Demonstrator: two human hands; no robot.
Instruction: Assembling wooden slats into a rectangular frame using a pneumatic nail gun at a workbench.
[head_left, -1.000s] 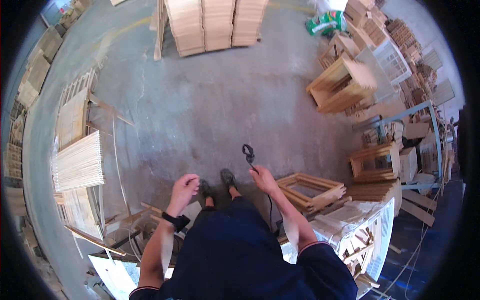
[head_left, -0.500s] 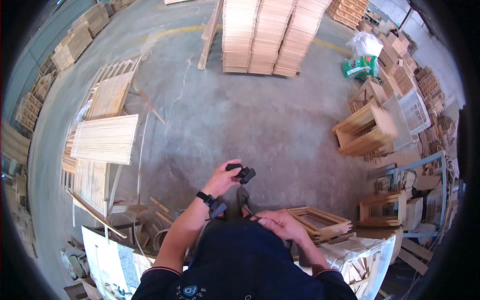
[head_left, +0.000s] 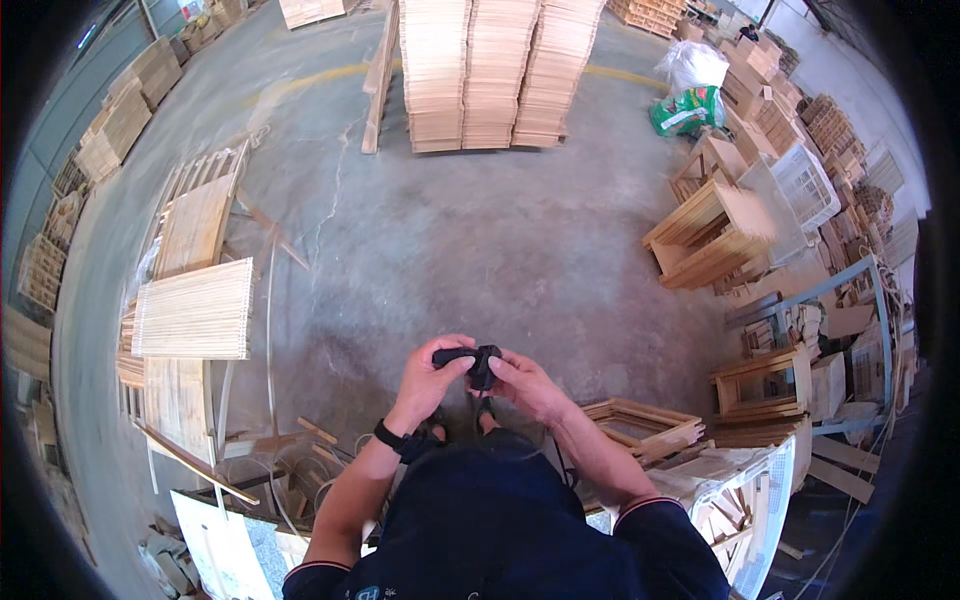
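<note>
A small black device (head_left: pixel 484 370), apparently with a strap or cable, is held between my two hands in front of my body. My left hand (head_left: pixel 424 380) is closed around its left end, thumb on top. My right hand (head_left: pixel 530 386) pinches its right side, thumb against the near face. Its exact kind cannot be made out, and the fingers beneath are partly hidden. Around my left wrist is a black band (head_left: pixel 393 436) with a dark block attached; my right wrist is bare.
Tall stacks of wooden slats (head_left: pixel 490 80) stand ahead on the concrete floor (head_left: pixel 440 250). A bench with bundled slats (head_left: pixel 195 308) is at left. Wooden frames (head_left: pixel 640 430) lie near my right arm. Boxy wooden frames (head_left: pixel 715 235) and a green-and-white sack (head_left: pixel 686 112) stand at right.
My right hand has risen from my waist and taken hold of the black device alongside my left. My left hand has turned and moved slightly left and down. The whole view has shifted.
</note>
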